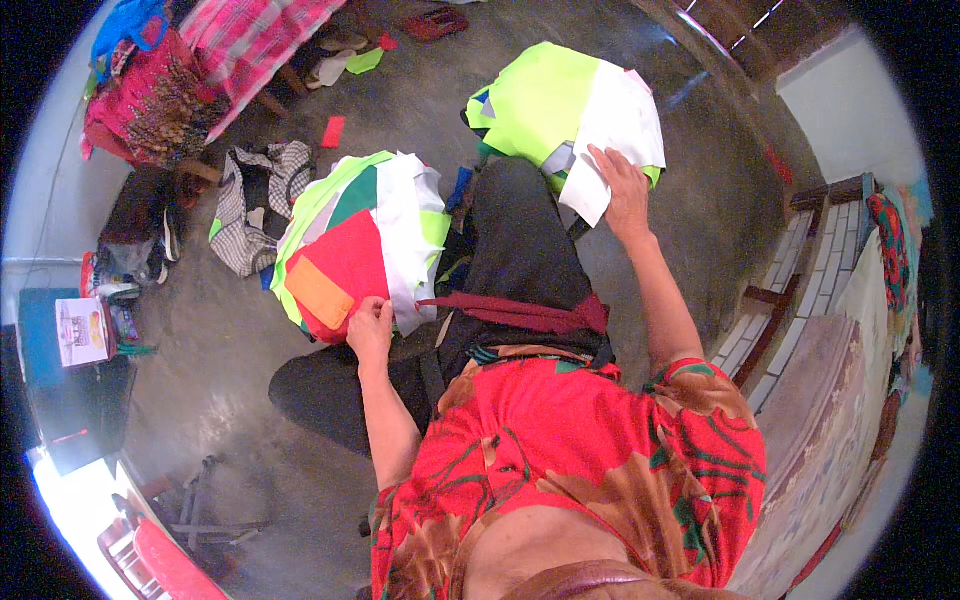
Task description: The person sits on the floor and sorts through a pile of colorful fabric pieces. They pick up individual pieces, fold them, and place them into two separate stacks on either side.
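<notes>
Two heaps of cut cloth pieces lie in front of me, by my dark-clad legs. At the near edge of the left heap [352, 195], my left hand [371, 332] is closed with its fingertips on the corner of a red cloth piece [345, 250]. An orange cloth piece [320, 292] lies on that red one. Over the right heap [540, 100], neon yellow with white on top, my right hand [624, 195] grips a white cloth piece [585, 190] that hangs past the heap's near edge. Its thumb is not clearly visible.
Left of the heaps lies a crumpled checked cloth [250, 205], with a small red scrap [333, 131] beyond. A pink plaid cloth [250, 45] hangs at the far left. A wooden bench frame [800, 280] stands to the right. A dark red cloth strip [520, 308] crosses my lap.
</notes>
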A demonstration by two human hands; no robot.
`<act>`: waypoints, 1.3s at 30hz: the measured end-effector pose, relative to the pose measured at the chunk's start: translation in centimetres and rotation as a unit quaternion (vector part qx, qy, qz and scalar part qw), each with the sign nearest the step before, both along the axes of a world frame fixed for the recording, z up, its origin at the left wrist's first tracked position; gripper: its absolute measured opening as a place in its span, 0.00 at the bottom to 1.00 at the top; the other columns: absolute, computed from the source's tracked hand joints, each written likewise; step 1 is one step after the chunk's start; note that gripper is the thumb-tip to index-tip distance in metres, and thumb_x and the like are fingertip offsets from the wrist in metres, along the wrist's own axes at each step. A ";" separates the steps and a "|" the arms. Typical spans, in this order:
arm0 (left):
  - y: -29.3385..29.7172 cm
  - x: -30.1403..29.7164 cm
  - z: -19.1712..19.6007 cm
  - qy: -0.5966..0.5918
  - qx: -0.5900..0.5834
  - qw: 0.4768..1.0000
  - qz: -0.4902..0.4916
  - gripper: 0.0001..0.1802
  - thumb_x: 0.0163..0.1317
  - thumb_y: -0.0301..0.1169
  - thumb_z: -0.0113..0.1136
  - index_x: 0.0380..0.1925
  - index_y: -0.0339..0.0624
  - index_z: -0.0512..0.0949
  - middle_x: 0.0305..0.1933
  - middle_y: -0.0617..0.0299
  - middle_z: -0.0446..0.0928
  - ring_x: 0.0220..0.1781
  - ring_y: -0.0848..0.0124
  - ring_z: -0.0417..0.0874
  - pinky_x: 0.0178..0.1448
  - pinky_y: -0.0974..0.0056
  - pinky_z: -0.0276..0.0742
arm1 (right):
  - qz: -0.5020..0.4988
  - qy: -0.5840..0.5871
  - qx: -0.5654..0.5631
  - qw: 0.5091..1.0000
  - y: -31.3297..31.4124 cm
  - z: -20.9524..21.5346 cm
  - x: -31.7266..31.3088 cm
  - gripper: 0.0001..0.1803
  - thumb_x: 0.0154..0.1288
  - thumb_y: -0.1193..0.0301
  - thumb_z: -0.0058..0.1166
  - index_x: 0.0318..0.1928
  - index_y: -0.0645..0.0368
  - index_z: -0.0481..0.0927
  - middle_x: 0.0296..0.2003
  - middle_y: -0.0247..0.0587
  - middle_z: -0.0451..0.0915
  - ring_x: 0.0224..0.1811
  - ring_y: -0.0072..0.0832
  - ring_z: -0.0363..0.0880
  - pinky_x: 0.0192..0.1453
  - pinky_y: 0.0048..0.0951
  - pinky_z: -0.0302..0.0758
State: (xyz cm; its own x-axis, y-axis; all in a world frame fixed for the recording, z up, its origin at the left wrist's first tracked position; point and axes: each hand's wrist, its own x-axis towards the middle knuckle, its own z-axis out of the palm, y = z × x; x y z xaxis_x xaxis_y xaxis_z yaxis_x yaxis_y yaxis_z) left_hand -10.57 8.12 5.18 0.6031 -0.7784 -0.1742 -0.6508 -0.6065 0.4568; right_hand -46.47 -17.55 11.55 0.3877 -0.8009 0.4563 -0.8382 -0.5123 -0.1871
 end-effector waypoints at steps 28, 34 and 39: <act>0.0 1.8 -2.5 0.209 -0.230 0.950 0.017 0.16 0.60 0.42 0.57 0.37 0.39 0.79 0.34 0.58 0.81 0.36 0.66 0.82 0.41 0.63 0.75 | 0.204 -0.767 0.412 0.448 1.6 16.5 13.0 0.29 0.71 0.52 0.31 0.65 0.56 0.58 0.61 0.41 0.65 0.63 0.39 0.64 0.65 0.45 0.62; -1.0 0.5 -1.3 0.676 -0.239 0.695 0.042 0.36 0.63 0.59 0.42 0.56 0.37 0.67 0.53 0.53 0.74 0.52 0.63 0.77 0.54 0.58 0.72 | 0.335 -0.656 0.593 0.325 7.1 12.0 17.8 0.28 0.71 0.52 0.30 0.68 0.43 0.52 0.65 0.37 0.60 0.65 0.38 0.61 0.66 0.45 0.61; -1.7 -2.4 2.6 0.756 -0.324 0.542 0.171 0.31 0.66 0.52 0.40 0.58 0.40 0.66 0.57 0.57 0.72 0.56 0.63 0.75 0.61 0.57 0.67 | 0.292 -0.638 0.646 0.301 8.6 7.8 19.5 0.28 0.72 0.54 0.31 0.68 0.47 0.52 0.65 0.39 0.60 0.65 0.36 0.60 0.67 0.41 0.59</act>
